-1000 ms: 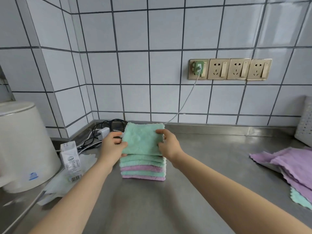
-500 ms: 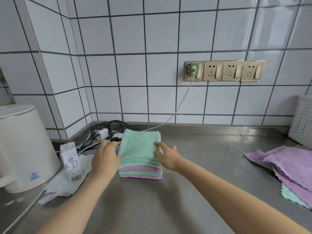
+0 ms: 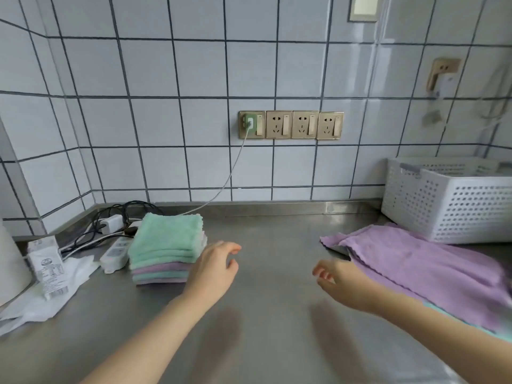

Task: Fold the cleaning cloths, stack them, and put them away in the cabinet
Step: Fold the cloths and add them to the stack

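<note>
Steel counter (image 3: pixel 277 245) (white basket (image 3: pixel 448 206) rightward)

Kitchen: white tiled wall (image 3: pixel 155 120), steel counter (image 3: pixel 263 328), sockets (image 3: pixel 291 125).

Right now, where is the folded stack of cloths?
In the head view the stack sits on the left of the steel counter, just right of the white power strip and beside the left hand.
</note>
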Demonstrator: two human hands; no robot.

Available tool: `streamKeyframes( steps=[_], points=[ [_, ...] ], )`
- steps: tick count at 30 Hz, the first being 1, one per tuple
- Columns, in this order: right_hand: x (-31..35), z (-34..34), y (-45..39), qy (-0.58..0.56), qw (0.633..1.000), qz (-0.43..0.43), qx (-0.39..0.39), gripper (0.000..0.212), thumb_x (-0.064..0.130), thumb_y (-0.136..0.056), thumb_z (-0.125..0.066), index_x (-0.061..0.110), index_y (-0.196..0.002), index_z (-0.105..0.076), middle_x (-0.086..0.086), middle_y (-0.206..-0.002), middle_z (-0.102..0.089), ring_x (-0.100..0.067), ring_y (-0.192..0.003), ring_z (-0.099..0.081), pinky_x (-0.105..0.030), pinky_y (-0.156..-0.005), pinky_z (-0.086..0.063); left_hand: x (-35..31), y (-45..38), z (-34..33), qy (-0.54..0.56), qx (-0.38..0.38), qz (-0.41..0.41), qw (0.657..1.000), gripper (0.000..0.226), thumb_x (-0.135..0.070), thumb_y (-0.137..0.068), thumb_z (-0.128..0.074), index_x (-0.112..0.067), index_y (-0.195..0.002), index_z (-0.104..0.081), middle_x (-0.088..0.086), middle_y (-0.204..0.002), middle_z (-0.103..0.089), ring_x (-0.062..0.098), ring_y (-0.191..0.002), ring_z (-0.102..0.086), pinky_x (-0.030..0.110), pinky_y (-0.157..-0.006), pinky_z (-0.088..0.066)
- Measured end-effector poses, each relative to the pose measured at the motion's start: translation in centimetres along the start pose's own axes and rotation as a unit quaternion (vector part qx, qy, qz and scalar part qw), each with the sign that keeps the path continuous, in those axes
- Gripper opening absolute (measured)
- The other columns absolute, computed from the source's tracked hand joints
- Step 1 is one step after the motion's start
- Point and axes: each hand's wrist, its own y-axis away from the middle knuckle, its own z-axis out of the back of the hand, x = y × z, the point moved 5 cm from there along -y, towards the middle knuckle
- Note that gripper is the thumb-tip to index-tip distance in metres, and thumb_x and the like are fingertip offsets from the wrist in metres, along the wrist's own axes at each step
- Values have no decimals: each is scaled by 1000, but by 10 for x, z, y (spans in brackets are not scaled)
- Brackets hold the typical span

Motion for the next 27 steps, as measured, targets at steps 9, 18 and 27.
streamKeyframes(
  steps=[9,18,27],
  points=[
    [-161,48,105,148,979,-123,-67,16,29,-90,-55,18,-98,-62,-1,-98,-57,-24,-93,-60,-35,-70,-45,-152,12,-144,48,174,-114,977,29,-19,-90,-53,-19,-118,-62,-2,-118,-62,18,-113,-52,31,-98,-40],
    [-223,43,124,224,965,-114,-69,38,9,-52,-85,19,-62,-49,-1,-62,-51,-26,-49,-56,-31,-33,-35,-253,20,-215,53,261,-206,942,42,-17,-92,-48,-11,-133,-49,4,-140,-48,20,-130,-39,30,-106,-35],
    [-175,112,109,202,960,-132,-141,11,22,-90,-55,18,-80,-58,-5,-73,-63,-26,-70,-66,-32,-55,-45,-266,-20,-257,84,257,-104,957,39,-33,-92,-50,-21,-129,-54,4,-135,-54,25,-125,-47,40,-102,-41]
  ],
)
